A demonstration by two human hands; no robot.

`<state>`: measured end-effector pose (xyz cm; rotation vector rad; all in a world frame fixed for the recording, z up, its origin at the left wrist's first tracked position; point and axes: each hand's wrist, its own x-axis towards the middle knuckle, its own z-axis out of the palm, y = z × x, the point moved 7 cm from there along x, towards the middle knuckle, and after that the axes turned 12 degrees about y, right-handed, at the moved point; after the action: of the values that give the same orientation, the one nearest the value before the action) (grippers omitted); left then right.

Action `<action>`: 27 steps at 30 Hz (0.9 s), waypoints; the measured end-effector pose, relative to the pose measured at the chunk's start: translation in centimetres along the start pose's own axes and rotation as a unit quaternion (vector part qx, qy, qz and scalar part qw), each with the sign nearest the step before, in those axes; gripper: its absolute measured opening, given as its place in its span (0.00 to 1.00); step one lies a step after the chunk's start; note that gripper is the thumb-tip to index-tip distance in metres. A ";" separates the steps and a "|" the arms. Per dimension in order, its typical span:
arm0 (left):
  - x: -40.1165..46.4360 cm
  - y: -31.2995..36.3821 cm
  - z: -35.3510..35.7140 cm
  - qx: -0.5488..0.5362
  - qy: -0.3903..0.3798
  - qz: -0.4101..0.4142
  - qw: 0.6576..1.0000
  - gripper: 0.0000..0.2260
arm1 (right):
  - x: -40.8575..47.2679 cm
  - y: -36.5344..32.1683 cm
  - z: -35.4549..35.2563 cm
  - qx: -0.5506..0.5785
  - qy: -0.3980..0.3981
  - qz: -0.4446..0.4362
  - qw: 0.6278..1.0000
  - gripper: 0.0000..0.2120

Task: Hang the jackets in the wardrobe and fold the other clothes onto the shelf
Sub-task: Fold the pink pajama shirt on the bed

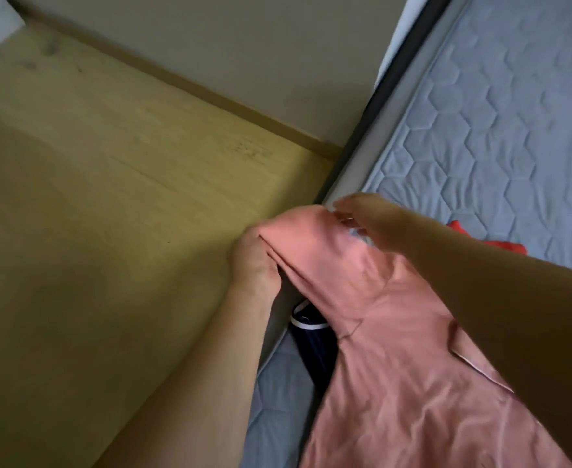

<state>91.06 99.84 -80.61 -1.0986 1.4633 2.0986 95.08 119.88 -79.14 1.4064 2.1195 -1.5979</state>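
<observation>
left hand (255,261) grips crumpled salmon-pink shirt (389,349) edge

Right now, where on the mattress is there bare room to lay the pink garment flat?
The quilted grey mattress is bare beyond the right hand, up to the wall. The near edge is crowded: the pink garment, gripped by the left hand, covers a dark navy garment, and a red item lies beside the right forearm.
</observation>
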 end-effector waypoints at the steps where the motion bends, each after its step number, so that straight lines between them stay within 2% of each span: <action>1: -1.7 1.0 1.0 0.044 -0.001 0.108 0.993 0.09 | -0.5 0.5 -2.5 0.046 0.009 0.037 0.998 0.05; 2: -4.1 1.7 2.0 0.104 -0.009 0.231 0.967 0.08 | -1.0 1.4 -5.1 0.088 0.020 0.074 0.993 0.06; 4: -10.0 0.9 4.2 0.192 -0.068 0.432 0.878 0.07 | -2.3 3.7 -10.6 0.183 0.032 0.132 0.974 0.10; 6: -16.0 -3.2 5.8 0.270 -0.175 0.539 0.778 0.05 | -4.0 6.8 -15.7 0.273 0.025 0.174 0.946 0.15; 7: -18.5 -6.2 6.3 0.324 -0.233 0.574 0.715 0.05 | -4.9 8.6 -18.1 0.308 0.016 0.187 0.933 0.18; 10: -23.3 -15.5 5.5 0.481 -0.349 0.664 0.454 0.03 | -7.5 14.0 -23.4 0.385 0.006 0.204 0.900 0.29; 11: -24.0 -18.1 4.6 0.514 -0.394 0.660 0.381 0.05 | -8.2 16.0 -24.8 0.390 0.027 0.208 0.897 0.30; 12: -24.3 -20.2 3.7 0.539 -0.432 0.645 0.327 0.09 | -8.9 18.0 -25.8 0.393 0.043 0.218 0.892 0.32; 13: -24.3 -21.5 3.1 0.552 -0.447 0.638 0.299 0.13 | -9.7 20.2 -26.3 0.408 0.042 0.240 0.880 0.38; 14: -24.0 -21.9 3.0 0.560 -0.433 0.642 0.296 0.17 | -10.6 22.4 -26.3 0.430 0.029 0.266 0.862 0.43; 16: -22.5 -20.9 4.2 0.580 -0.355 0.647 0.346 0.21 | -11.9 26.1 -26.5 0.450 0.018 0.298 0.841 0.48; 18: -20.5 -19.6 6.7 0.594 -0.289 0.647 0.381 0.22 | -12.8 28.7 -27.0 0.423 0.022 0.309 0.852 0.47; 20: -18.2 -19.0 9.7 0.622 -0.279 0.618 0.391 0.21 | -13.3 30.2 -27.5 0.362 0.029 0.308 0.879 0.42; 21: -16.9 -19.1 11.0 0.651 -0.278 0.593 0.383 0.19 | -13.3 30.2 -27.7 0.324 0.028 0.293 0.899 0.38; 23: -14.6 -19.9 12.6 0.715 -0.278 0.552 0.328 0.16 | -13.2 29.3 -28.1 0.267 0.034 0.251 0.930 0.24; 25: -13.4 -20.9 13.0 0.769 -0.288 0.515 0.244 0.17 | -12.5 27.5 -28.4 0.253 0.043 0.177 0.950 0.09; 27: -12.9 -20.8 13.0 0.799 -0.291 0.498 0.170 0.19 | -12.2 25.9 -28.5 0.281 0.047 0.134 0.949 0.12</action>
<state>107.94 121.77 -81.77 1.6030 2.4001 -0.2502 132.14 135.92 -77.41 1.8623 1.4701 -2.1425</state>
